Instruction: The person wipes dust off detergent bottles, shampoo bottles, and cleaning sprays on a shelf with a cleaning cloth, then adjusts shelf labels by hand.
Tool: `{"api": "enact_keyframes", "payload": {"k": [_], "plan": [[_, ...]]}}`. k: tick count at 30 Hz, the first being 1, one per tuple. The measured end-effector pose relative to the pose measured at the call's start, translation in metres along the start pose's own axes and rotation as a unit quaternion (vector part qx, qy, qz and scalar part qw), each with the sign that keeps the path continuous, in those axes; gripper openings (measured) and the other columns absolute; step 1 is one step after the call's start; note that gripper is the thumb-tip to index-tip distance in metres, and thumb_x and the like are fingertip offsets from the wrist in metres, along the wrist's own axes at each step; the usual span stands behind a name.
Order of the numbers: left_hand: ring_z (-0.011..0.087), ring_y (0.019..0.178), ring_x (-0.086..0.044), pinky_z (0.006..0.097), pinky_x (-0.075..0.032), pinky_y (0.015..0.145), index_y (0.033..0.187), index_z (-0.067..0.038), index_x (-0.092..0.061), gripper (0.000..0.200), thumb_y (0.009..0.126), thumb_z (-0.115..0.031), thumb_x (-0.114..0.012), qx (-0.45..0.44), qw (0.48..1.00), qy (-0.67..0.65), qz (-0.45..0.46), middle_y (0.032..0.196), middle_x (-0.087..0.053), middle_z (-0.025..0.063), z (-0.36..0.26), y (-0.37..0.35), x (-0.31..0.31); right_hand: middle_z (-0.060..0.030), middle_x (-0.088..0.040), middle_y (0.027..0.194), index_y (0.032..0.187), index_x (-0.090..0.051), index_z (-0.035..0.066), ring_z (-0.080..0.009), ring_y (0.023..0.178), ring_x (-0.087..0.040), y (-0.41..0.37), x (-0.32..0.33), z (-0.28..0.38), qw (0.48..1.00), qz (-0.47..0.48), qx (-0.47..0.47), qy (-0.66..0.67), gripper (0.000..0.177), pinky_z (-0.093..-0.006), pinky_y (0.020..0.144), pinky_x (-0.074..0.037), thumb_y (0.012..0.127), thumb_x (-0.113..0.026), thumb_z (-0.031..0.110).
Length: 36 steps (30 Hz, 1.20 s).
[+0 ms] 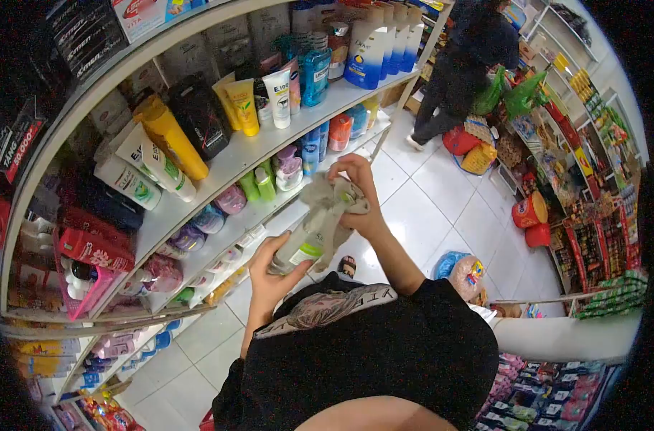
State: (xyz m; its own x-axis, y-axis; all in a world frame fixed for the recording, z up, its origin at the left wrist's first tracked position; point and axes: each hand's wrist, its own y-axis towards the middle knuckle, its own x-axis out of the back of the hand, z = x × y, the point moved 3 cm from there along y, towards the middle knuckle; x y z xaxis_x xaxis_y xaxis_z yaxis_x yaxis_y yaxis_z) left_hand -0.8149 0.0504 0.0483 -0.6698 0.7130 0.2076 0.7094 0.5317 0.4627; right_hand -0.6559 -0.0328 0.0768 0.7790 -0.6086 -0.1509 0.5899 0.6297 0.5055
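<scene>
Currently, the pale bottle is held in front of the black shirt, between the two hands; clock positions below are read from this bottle as the dial centre. The bottle lies tilted, lower end toward 8 o'clock, with a green band on its label. A grey cloth covers its far end, at 1 o'clock, so that end is hidden.

Left hand, 8 o'clock: pinches the lower end of the bottle, thumb on the near side, fingers on the opposite side. Right hand, 1 o'clock: fingers bent around the cloth, gripping it against the bottle — the contact beneath the cloth is hidden.

The white shelf runs along the 10 to 1 o'clock side. It carries a white tube at 12, yellow tubes at 11, and blue-and-white pouches between 12 and 1. Green bottles stand on the tier below, at 11 o'clock. A pink basket sits near 9.

Toward 1 to 2 o'clock — well apart from the hands — a person in dark clothing stands on the tiled floor.
</scene>
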Motion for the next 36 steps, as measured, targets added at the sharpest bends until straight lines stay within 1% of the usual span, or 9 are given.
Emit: {"api": "enact_keyframes", "payload": {"k": [3, 13, 17, 21, 24, 26, 29, 33, 36], "plan": [[0.0171, 0.077, -0.052, 0.0256, -0.039, 0.069, 0.093, 0.004, -0.049, 0.045, 0.053, -0.005, -0.068, 0.008, 0.998, -0.040, 0.039, 0.083, -0.054, 0.0114, -0.002, -0.001, 0.010, -0.0062, -0.042, 0.085, 0.100, -0.034, 0.004, -0.0134, 0.079, -0.042, 0.000, 0.000, 0.008, 0.985, 0.171, -0.023, 0.015, 0.057, -0.0230, 0.070, -0.034, 0.049, -0.059, 0.007], [0.0174, 0.085, -0.050, 0.0254, -0.038, 0.073, 0.095, 0.004, -0.048, 0.035, 0.065, -0.010, -0.057, 0.209, 0.881, -0.401, 0.140, 0.089, -0.053, 0.0102, 0.023, -0.017, -0.007, -0.0063, -0.046, 0.078, 0.087, -0.044, 0.002, -0.0159, 0.075, -0.045, -0.002, -0.009, 0.025, 0.980, 0.123, 0.155, 0.032, 0.044, -0.0263, 0.067, -0.036, 0.048, -0.063, 0.010], [0.0222, 0.072, -0.052, 0.0270, -0.043, 0.054, 0.095, 0.005, -0.046, 0.040, 0.072, -0.028, -0.047, 0.367, 0.838, -0.397, 0.080, 0.076, -0.053, 0.0149, 0.019, -0.031, -0.019, -0.0088, -0.047, 0.071, 0.085, -0.041, 0.002, -0.0168, 0.063, -0.045, 0.001, -0.012, 0.030, 0.970, 0.159, 0.173, 0.059, 0.045, -0.0291, 0.062, -0.036, 0.052, -0.066, 0.018], [0.0250, 0.054, -0.052, 0.0286, -0.040, 0.043, 0.091, 0.002, -0.048, 0.048, 0.074, -0.041, -0.037, 0.454, 0.741, -0.435, 0.236, 0.068, -0.053, 0.0162, 0.043, -0.044, -0.030, -0.0060, -0.049, 0.078, 0.081, -0.048, 0.002, -0.0169, 0.072, -0.045, 0.002, -0.014, 0.031, 0.960, 0.245, 0.137, 0.000, 0.038, -0.0265, 0.065, -0.036, 0.049, -0.065, 0.015], [0.0235, 0.059, -0.054, 0.0273, -0.043, 0.049, 0.092, 0.004, -0.049, 0.041, 0.073, -0.033, -0.044, 0.422, 0.720, -0.528, 0.156, 0.074, -0.055, 0.0143, 0.025, -0.034, -0.021, -0.0042, -0.047, 0.075, 0.078, -0.047, 0.003, -0.0142, 0.072, -0.044, 0.002, -0.012, 0.031, 0.978, 0.194, 0.063, -0.051, 0.028, -0.0247, 0.066, -0.035, 0.054, -0.060, 0.010], [0.0211, 0.066, -0.055, 0.0263, -0.044, 0.057, 0.096, 0.004, -0.049, 0.036, 0.069, -0.020, -0.055, 0.238, 0.907, -0.343, 0.053, 0.080, -0.056, 0.0123, 0.016, -0.015, -0.009, -0.0039, -0.047, 0.074, 0.078, -0.047, 0.003, -0.0128, 0.072, -0.044, 0.001, -0.010, 0.024, 0.987, 0.144, 0.008, -0.071, 0.025, -0.0236, 0.066, -0.034, 0.056, -0.058, 0.008], [0.0211, 0.073, -0.055, 0.0259, -0.043, 0.061, 0.098, 0.004, -0.049, 0.042, 0.061, -0.011, -0.063, 0.036, 0.999, 0.009, -0.019, 0.081, -0.056, 0.0128, 0.011, -0.010, 0.001, -0.0007, -0.044, 0.070, 0.078, -0.045, 0.004, -0.0072, 0.069, -0.041, 0.002, -0.007, 0.009, 0.987, 0.054, -0.078, -0.132, 0.018, -0.0200, 0.062, -0.034, 0.063, -0.055, 0.008], [0.0236, 0.072, -0.054, 0.0267, -0.043, 0.060, 0.096, 0.002, -0.050, 0.047, 0.057, -0.015, -0.068, -0.140, 0.954, 0.260, -0.050, 0.080, -0.055, 0.0151, -0.003, -0.002, 0.003, 0.0002, -0.043, 0.067, 0.081, -0.046, 0.006, -0.0062, 0.065, -0.040, 0.002, -0.002, -0.009, 0.976, 0.019, -0.130, -0.174, 0.018, -0.0192, 0.056, -0.034, 0.067, -0.056, 0.012], [0.0233, 0.072, -0.054, 0.0272, -0.042, 0.064, 0.094, 0.003, -0.050, 0.044, 0.057, -0.014, -0.068, -0.087, 0.975, 0.187, -0.086, 0.082, -0.055, 0.0144, 0.019, 0.004, 0.002, -0.0019, -0.045, 0.075, 0.091, -0.042, 0.007, -0.0080, 0.071, -0.043, -0.004, -0.010, -0.015, 0.985, -0.032, -0.148, -0.081, 0.030, -0.0201, 0.060, -0.036, 0.067, -0.059, 0.013]]}}
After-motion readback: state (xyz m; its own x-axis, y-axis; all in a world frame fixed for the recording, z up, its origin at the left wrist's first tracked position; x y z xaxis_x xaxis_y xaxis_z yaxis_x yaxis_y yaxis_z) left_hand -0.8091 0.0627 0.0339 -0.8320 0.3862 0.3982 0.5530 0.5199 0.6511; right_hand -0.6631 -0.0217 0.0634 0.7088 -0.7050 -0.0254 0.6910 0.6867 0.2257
